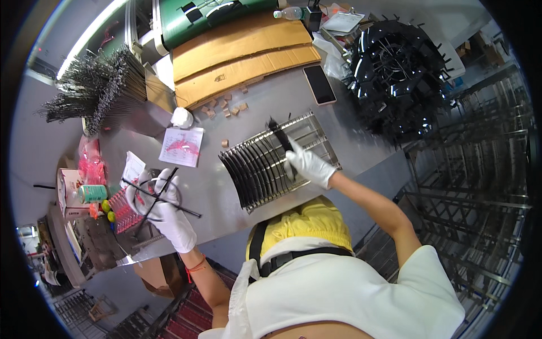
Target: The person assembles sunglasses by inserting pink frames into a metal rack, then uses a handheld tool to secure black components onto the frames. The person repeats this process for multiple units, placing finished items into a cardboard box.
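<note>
My left hand (171,217), in a white glove, is closed on a black cross-shaped frame of thin rods (157,198) above the table's near left part. A wire rack (319,133) lies on the table in front of me, its left part lined with several curved black strips (247,172) standing side by side. Over the rack's right part, my right hand (310,166), gloved in white too, grips a dark strip (279,134) near its lower end. My palm and fingers partly cover that strip, so whether it touches the rack I cannot tell.
Glossy black curved parts (395,73) are heaped at the right, beside a phone (319,85). Small brown blocks (225,107) lie before flat cardboard (243,56). At the left stand a bundle of black rods (107,85), a marked paper (181,148) and a green can (93,194).
</note>
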Motion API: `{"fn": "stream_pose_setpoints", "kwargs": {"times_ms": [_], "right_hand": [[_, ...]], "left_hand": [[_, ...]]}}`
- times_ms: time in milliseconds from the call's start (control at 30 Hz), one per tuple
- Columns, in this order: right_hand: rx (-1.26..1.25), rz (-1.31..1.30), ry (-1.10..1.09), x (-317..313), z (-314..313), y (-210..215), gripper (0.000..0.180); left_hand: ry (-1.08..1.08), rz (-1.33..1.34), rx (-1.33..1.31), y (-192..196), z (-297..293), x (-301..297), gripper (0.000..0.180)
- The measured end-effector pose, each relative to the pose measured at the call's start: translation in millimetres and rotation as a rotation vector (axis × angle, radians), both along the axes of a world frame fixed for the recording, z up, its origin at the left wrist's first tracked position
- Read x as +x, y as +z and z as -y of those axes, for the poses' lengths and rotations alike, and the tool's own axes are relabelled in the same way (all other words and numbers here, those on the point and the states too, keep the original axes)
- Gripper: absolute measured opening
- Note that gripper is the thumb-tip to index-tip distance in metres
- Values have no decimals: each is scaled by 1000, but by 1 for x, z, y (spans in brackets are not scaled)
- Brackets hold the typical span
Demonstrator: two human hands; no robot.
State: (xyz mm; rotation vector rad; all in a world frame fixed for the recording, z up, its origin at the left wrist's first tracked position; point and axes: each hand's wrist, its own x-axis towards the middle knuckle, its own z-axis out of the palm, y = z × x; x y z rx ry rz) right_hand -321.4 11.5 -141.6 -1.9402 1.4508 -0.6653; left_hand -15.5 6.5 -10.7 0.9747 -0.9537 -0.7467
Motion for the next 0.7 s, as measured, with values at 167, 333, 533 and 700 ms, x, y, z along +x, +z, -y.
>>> {"fn": "stream_pose_setpoints", "kwargs": {"times_ms": [167, 333, 533, 700], "right_hand": [[-66, -453, 211, 12, -19, -21, 18], [17, -303, 179, 16, -17, -19, 57], [569, -363, 81, 4, 7, 33, 73], [771, 457, -150, -54, 69, 39, 61]], "left_hand": [[276, -202, -148, 15, 16, 45, 39], [400, -324, -338, 50, 34, 78, 39], [-55, -63, -260, 106, 81, -152, 31], [-731, 642, -545, 57, 100, -251, 28]]}}
